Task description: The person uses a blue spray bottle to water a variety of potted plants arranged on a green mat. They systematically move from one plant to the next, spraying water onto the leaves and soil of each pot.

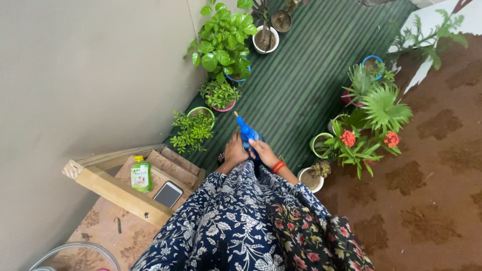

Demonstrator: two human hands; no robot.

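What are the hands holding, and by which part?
Both hands, left and right, hold a blue spray bottle by its body; its nozzle points away.

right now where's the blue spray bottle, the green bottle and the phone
blue spray bottle (247, 132), head view, on its blue body above the hands
green bottle (141, 175), head view, on its label
phone (168, 194), head view, middle of its screen

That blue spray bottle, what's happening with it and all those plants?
A person holds a blue spray bottle in both hands, left hand and right hand, its nozzle pointing out over the green striped mat. Potted plants line both sides of the mat, including a red-flowered plant. On a wooden stand beside the wall sit a green bottle and a phone.
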